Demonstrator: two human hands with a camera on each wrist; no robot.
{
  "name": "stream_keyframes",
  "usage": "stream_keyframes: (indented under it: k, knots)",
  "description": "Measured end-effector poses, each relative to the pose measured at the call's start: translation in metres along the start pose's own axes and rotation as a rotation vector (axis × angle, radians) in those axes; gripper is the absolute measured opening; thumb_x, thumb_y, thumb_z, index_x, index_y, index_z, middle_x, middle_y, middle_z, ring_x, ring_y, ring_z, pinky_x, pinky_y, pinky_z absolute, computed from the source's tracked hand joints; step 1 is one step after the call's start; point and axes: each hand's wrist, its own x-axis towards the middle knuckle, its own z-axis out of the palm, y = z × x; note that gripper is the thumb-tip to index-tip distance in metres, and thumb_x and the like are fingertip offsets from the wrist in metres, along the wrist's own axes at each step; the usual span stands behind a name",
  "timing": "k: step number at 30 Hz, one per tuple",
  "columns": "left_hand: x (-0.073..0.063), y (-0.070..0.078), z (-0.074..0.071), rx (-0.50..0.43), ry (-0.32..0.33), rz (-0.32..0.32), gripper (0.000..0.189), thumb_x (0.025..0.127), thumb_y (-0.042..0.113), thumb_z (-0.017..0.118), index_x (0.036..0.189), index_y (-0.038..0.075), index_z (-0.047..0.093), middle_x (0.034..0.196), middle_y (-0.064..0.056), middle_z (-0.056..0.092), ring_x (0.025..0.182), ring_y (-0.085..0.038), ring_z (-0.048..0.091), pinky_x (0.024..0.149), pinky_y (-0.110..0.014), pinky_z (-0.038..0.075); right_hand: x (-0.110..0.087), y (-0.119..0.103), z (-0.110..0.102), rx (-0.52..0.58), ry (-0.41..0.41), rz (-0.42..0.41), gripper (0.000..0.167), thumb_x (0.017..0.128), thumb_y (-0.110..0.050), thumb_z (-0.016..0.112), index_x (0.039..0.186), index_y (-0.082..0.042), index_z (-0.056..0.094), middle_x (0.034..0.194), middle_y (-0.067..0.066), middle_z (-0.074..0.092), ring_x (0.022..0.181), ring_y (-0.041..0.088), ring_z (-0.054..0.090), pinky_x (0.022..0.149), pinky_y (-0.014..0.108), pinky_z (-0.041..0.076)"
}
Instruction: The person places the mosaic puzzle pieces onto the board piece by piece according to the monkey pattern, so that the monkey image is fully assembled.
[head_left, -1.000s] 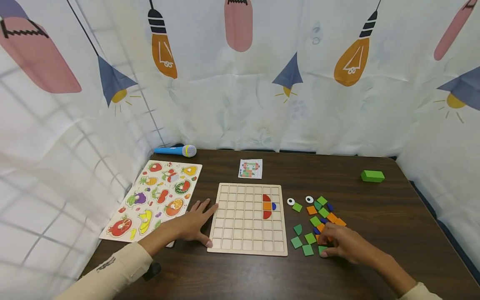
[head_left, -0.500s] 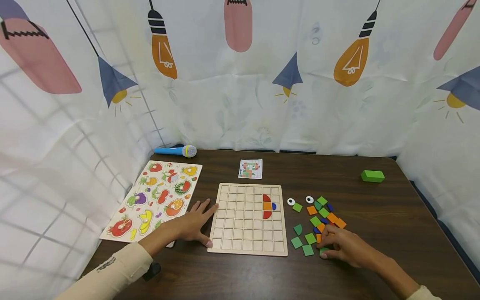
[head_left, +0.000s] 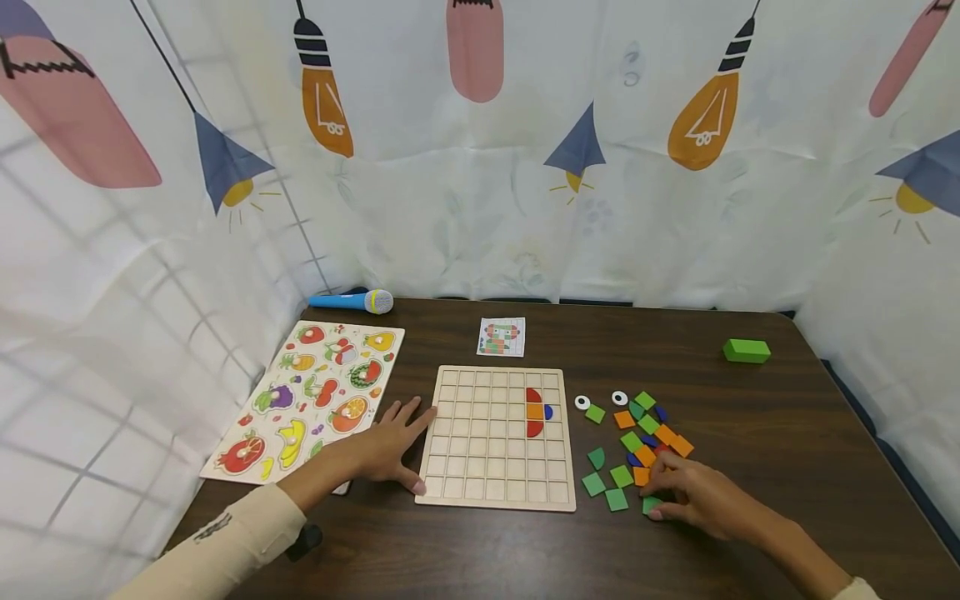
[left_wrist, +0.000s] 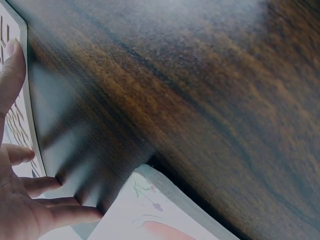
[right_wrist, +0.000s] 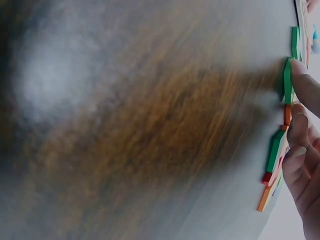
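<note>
A pale wooden grid board [head_left: 472, 467] lies flat on the table. It bears two red half-round tiles [head_left: 533, 428], an orange square [head_left: 534, 412] between them and a small blue half-round [head_left: 548, 412]. My left hand [head_left: 388, 446] has its fingers spread along the board's left edge, thumb at the near corner; the left wrist view shows the thumb [left_wrist: 12, 70] on the rim. My right hand [head_left: 693, 493] is at the near end of the loose tiles, pinching a green square tile [head_left: 650, 505] between thumb and forefinger. In the right wrist view that tile [right_wrist: 287, 82] stays low at the tabletop.
Loose green, orange, blue and red tiles [head_left: 622, 476] lie scattered right of the board, with two white rings [head_left: 619, 398]. A small pattern card [head_left: 501, 337] is behind the board. A fruit puzzle [head_left: 307, 392], toy microphone [head_left: 352, 301] and green block [head_left: 746, 351] stand farther out.
My right hand has shifted slightly to the right and toward me, and the green square tile has slid along with it. The left hand and board have stayed in place.
</note>
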Motion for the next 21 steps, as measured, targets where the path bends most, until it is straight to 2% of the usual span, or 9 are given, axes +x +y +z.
stream_keyframes:
  k: [7, 10, 13, 15, 21]
  knots:
    - [-0.001, 0.000, 0.000, -0.005, -0.001, -0.001, 0.115, 0.072, 0.053, 0.085, 0.160, 0.012, 0.023, 0.165, -0.026, 0.013, 0.149, -0.055, 0.014, 0.110, -0.069, 0.031, -0.001, -0.009, 0.002, -0.001, -0.076, 0.101, 0.018, 0.094, -0.041, 0.068, 0.105, -0.027, 0.067, 0.100, -0.019, 0.058, 0.071, -0.008, 0.045, 0.061, 0.019, 0.040]
    - [-0.001, 0.000, 0.000, -0.004, -0.002, -0.002, 0.115, 0.073, 0.053, 0.085, 0.160, 0.012, 0.023, 0.165, -0.025, 0.013, 0.149, -0.055, 0.014, 0.110, -0.069, 0.031, 0.000, -0.013, 0.004, 0.027, -0.096, 0.134, 0.016, 0.095, -0.042, 0.067, 0.103, -0.029, 0.063, 0.094, -0.021, 0.058, 0.069, -0.007, 0.045, 0.059, 0.019, 0.040]
    - [-0.001, 0.000, 0.000, -0.004, -0.002, -0.001, 0.114, 0.073, 0.053, 0.085, 0.160, 0.013, 0.023, 0.165, -0.025, 0.014, 0.149, -0.056, 0.014, 0.110, -0.069, 0.031, 0.004, -0.017, 0.005, 0.062, -0.094, 0.145, 0.015, 0.097, -0.042, 0.065, 0.103, -0.029, 0.062, 0.088, -0.021, 0.057, 0.070, -0.006, 0.047, 0.059, 0.020, 0.041]
    - [-0.002, 0.000, -0.001, -0.006, 0.000, 0.000, 0.114, 0.073, 0.053, 0.085, 0.160, 0.013, 0.023, 0.165, -0.025, 0.014, 0.148, -0.056, 0.014, 0.110, -0.069, 0.032, 0.007, -0.019, 0.004, 0.073, -0.082, 0.151, 0.016, 0.098, -0.041, 0.064, 0.106, -0.028, 0.063, 0.090, -0.021, 0.058, 0.072, -0.006, 0.048, 0.061, 0.020, 0.042]
    - [-0.002, 0.001, -0.001, -0.015, 0.006, 0.005, 0.114, 0.072, 0.051, 0.086, 0.160, 0.012, 0.024, 0.165, -0.026, 0.015, 0.148, -0.056, 0.015, 0.109, -0.069, 0.032, 0.023, -0.026, -0.002, 0.128, -0.034, 0.143, 0.020, 0.099, -0.036, 0.063, 0.111, -0.020, 0.068, 0.086, -0.017, 0.059, 0.070, -0.003, 0.049, 0.058, 0.021, 0.045]
